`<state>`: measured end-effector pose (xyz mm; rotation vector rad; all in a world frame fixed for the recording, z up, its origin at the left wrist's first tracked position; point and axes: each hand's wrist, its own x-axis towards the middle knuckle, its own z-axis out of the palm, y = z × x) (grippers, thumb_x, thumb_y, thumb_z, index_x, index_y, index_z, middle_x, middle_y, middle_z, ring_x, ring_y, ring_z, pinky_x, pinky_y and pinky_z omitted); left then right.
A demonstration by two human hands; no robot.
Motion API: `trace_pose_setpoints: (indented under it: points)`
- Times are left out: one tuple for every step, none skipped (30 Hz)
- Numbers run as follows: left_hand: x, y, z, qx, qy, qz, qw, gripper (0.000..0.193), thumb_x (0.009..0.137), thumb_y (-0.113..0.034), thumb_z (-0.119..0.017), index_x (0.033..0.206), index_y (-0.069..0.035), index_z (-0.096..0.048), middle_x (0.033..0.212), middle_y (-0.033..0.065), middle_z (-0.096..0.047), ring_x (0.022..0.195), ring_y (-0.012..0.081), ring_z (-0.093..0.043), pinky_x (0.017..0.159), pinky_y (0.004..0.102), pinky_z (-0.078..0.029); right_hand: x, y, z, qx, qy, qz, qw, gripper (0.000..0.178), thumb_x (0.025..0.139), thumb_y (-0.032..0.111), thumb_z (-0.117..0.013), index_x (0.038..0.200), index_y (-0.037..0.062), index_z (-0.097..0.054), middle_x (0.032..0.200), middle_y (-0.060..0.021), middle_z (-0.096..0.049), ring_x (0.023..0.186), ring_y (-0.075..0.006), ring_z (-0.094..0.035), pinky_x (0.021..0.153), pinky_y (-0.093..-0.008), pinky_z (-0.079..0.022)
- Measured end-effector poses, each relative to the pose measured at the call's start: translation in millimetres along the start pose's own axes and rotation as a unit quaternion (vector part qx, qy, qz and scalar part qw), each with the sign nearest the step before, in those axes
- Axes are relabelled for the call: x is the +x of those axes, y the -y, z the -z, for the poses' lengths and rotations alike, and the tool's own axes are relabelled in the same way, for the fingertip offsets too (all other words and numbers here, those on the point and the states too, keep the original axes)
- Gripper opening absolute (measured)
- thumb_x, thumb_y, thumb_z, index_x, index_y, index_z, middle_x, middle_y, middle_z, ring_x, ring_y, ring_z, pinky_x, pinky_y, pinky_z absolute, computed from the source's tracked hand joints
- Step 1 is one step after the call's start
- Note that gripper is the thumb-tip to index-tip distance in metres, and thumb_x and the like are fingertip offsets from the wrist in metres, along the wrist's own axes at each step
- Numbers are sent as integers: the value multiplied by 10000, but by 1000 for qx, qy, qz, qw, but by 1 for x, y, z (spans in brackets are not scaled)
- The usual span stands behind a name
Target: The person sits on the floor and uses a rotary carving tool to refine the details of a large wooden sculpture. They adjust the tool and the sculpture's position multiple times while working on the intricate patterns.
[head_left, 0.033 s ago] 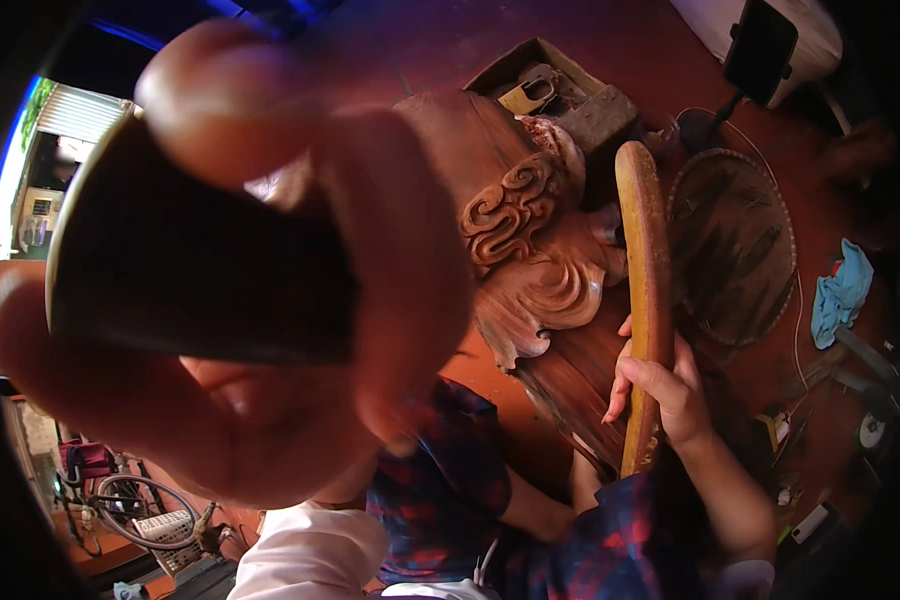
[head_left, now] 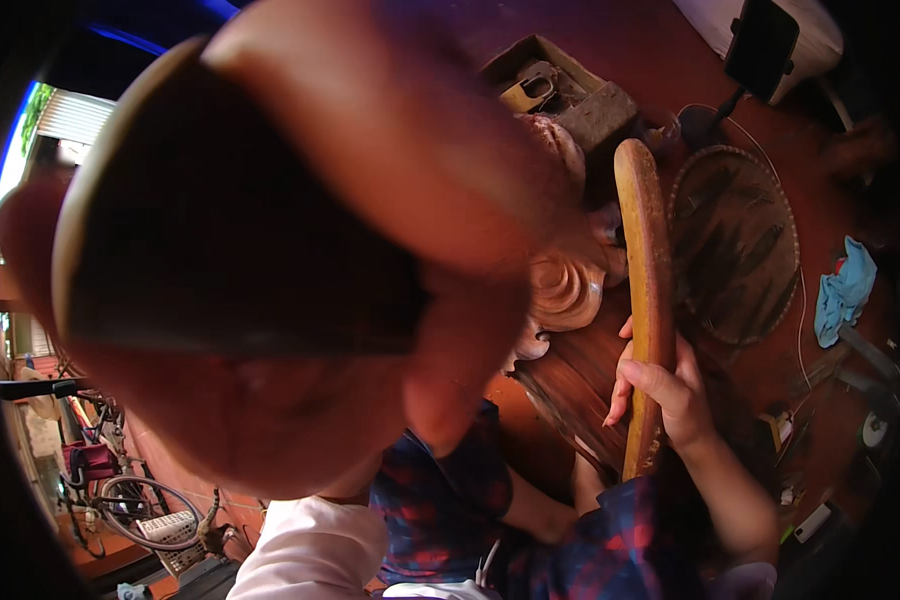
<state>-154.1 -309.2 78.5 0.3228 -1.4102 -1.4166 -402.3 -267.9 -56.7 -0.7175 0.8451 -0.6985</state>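
My left hand (head_left: 400,130) is raised very close to the view, large and blurred. Its fingers are closed around a dark piece with a curved, pale edge (head_left: 65,230); I cannot make out what kind of thing it is. At right, my right hand (head_left: 670,385) grips a long, slightly curved yellow-brown wooden stick (head_left: 645,240) with a rounded end, held upright. Behind the stick and my left hand lies a reddish-brown wood carving (head_left: 565,290) with swirling relief. Much of it is hidden by my left hand.
Beyond the carving stands an open box (head_left: 595,105) with items inside. A round dark board with a beaded rim (head_left: 735,245) lies right of the stick. Further right are a light-blue cloth (head_left: 843,290) and a phone on a holder (head_left: 762,45). A bicycle (head_left: 150,510) stands lower left.
My left hand and the dark piece have come closer to the view and look larger, covering more of the carving. My right hand and the stick have hardly moved.
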Motion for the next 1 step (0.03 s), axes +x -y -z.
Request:
trace_pose_setpoints:
  points:
    - [3, 15, 3, -11, 3, 2, 1000, 306, 994, -376, -389, 1100, -89, -412, 685, 42, -482, 576, 136, -419, 497, 231, -376, 0, 2, 10, -23, -4, 1, 1000, 353, 829, 99, -598, 1097, -26, -404, 673, -89, -547, 530, -206, -610, 521, -355, -537]
